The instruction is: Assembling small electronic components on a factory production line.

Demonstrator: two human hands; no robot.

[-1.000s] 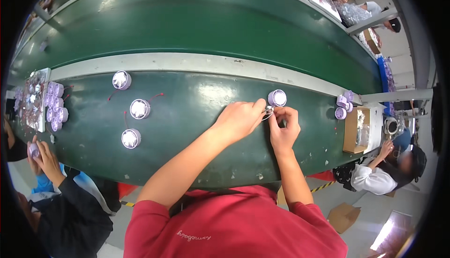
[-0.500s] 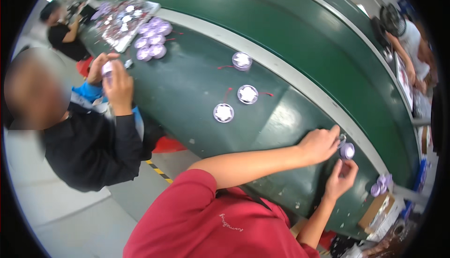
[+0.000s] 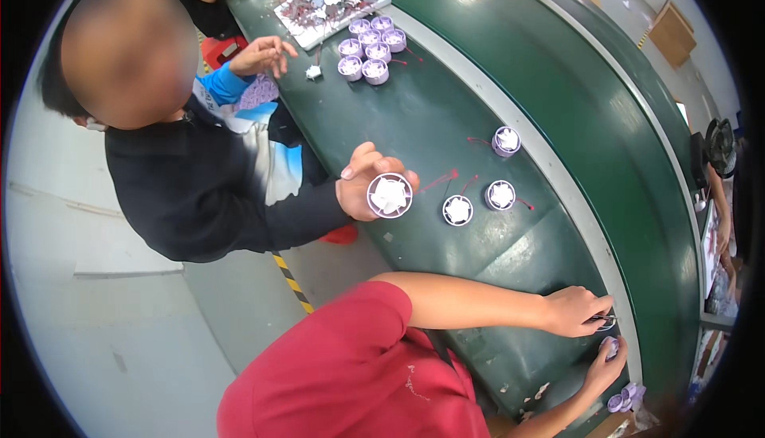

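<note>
My left hand [image 3: 575, 311] is closed on a small metal tool [image 3: 602, 318], too small to tell its exact kind. Under the tool, the rim of a round purple housing [image 3: 608, 327] shows, mostly hidden by my fingers. A second purple housing [image 3: 611, 348] is pinched in my right hand [image 3: 607, 368], just nearer to me. To the left, purple housings with white star-shaped fan wheels stand on the green table: one beside the rail [image 3: 506, 141], one in the middle [image 3: 500, 195] and one nearer [image 3: 457, 210]. Red wires trail from them.
On the left, a co-worker's hand [image 3: 362, 187] holds out another fan housing [image 3: 390, 196]; their other hand [image 3: 263, 56] is raised. Farther back are grouped housings [image 3: 373, 49] and a loaded white tray [image 3: 319, 38]. Purple parts [image 3: 627, 397] lie at lower right. A metal rail [image 3: 550, 159] borders the green belt.
The co-worker's hands have parted, and one has brought a fan housing toward the middle of the table. My right hand has taken hold of a purple housing. The whole view has shifted.
</note>
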